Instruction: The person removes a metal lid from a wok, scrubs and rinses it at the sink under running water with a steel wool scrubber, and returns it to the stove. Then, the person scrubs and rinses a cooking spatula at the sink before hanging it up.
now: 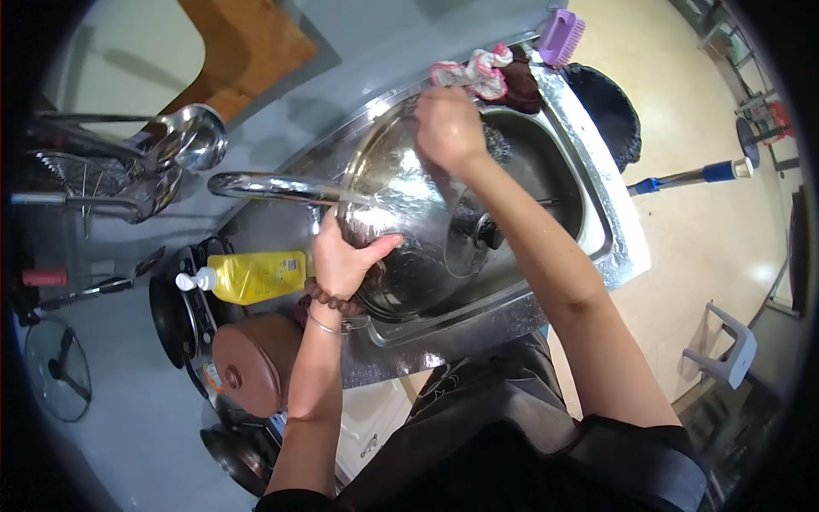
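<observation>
A large, round, shiny metal pan is tilted over the sink, under the faucet, and its surface looks wet. My left hand grips the pan's near left side, thumb lying across the metal and the other fingers mostly hidden. At the far part of the pan, my right hand is closed in a fist against it; whatever is inside the fist is hidden. Below my right forearm, a glass lid with a black knob rests in the sink. A dark mesh scourer shows just beyond my right wrist.
Pink-and-white cloth and a purple brush lie at the sink's back edge. To the left stand a yellow soap bottle and a brown lidded pot. Metal ladles hang near the faucet.
</observation>
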The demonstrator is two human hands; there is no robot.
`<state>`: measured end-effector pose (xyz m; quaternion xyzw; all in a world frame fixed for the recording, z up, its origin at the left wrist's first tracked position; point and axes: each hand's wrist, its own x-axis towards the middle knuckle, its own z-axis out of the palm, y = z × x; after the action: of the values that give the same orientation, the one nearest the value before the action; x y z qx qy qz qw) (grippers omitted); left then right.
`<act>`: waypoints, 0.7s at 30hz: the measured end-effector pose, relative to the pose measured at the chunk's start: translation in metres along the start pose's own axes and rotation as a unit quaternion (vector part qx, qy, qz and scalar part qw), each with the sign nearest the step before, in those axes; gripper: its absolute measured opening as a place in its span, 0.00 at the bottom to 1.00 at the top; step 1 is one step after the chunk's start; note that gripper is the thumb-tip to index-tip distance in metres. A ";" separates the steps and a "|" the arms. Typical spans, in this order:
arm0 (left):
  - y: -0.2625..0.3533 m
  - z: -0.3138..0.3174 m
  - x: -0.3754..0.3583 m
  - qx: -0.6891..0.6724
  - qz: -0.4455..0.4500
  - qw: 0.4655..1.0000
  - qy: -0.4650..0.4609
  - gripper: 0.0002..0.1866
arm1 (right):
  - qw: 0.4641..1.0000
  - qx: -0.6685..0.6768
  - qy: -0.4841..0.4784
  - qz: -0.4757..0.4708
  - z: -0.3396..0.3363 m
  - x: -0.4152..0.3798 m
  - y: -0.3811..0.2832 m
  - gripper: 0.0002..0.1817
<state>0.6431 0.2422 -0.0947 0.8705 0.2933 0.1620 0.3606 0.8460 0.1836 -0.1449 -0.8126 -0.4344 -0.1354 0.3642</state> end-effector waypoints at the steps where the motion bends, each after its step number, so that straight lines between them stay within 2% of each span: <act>1: -0.001 -0.001 0.001 -0.013 -0.009 1.000 -0.014 0.32 | 1.000 -0.015 -0.011 -0.002 -0.002 -0.004 -0.010 0.03; 3: 0.004 -0.002 0.001 0.018 -0.056 0.998 -0.028 0.33 | 0.986 0.110 0.039 -0.116 -0.001 -0.031 -0.059 0.06; 4: -0.016 0.000 0.000 -0.026 -0.021 0.999 -0.021 0.34 | 0.984 0.147 0.000 -0.103 -0.023 -0.041 -0.083 0.06; 5: -0.014 -0.003 -0.002 0.005 -0.033 0.999 -0.032 0.33 | 0.982 0.162 -0.007 -0.093 -0.026 -0.040 -0.081 0.06; 7: -0.018 0.001 -0.002 -0.050 -0.003 0.999 -0.012 0.31 | 0.987 0.131 0.008 -0.096 -0.004 -0.024 -0.050 0.05; 9: -0.018 -0.001 -0.003 -0.042 -0.013 0.999 -0.018 0.31 | 0.993 0.086 0.074 -0.038 0.023 -0.008 0.017 0.06; 10: -0.018 -0.001 -0.002 -0.038 -0.019 0.999 -0.016 0.30 | 0.994 0.051 -0.034 0.092 0.029 -0.011 0.052 0.10; 11: -0.020 -0.002 -0.001 -0.037 -0.023 0.999 -0.016 0.30 | 0.957 -0.006 -0.184 0.226 0.029 -0.016 0.077 0.15; 12: -0.022 -0.002 0.000 -0.069 -0.040 0.997 -0.007 0.29 | 0.907 0.128 -0.105 0.387 0.056 -0.052 0.116 0.18; 13: -0.024 0.000 -0.001 -0.102 -0.059 0.993 0.001 0.29 | 0.890 0.123 -0.053 0.436 0.090 -0.099 0.145 0.19; 14: -0.027 0.000 -0.003 -0.104 -0.065 0.992 0.000 0.29 | 0.742 0.398 -0.108 0.528 0.083 -0.140 0.148 0.18; 15: -0.030 0.000 -0.006 -0.130 -0.071 0.989 -0.007 0.28 | 0.633 0.408 -0.032 0.657 0.102 -0.177 0.144 0.18; 16: -0.033 -0.001 -0.007 -0.155 -0.075 0.985 -0.013 0.28 | 0.606 0.407 0.068 0.680 0.128 -0.211 0.142 0.12; 17: -0.036 -0.002 -0.008 -0.155 -0.078 0.985 -0.014 0.28 | 0.588 0.396 0.094 0.699 0.152 -0.235 0.156 0.15; 19: -0.043 -0.005 -0.013 -0.115 -0.081 0.990 0.000 0.28 | 0.519 0.431 0.014 0.738 0.108 -0.202 0.128 0.15; 21: -0.043 -0.004 -0.011 -0.138 -0.093 0.986 0.012 0.27 | 0.713 0.262 0.011 0.650 0.069 -0.145 0.090 0.14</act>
<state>0.6161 0.2620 -0.1235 0.7793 0.3525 0.1770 0.4870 0.8266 0.1127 -0.3135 -0.7648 0.1873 0.2451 0.5656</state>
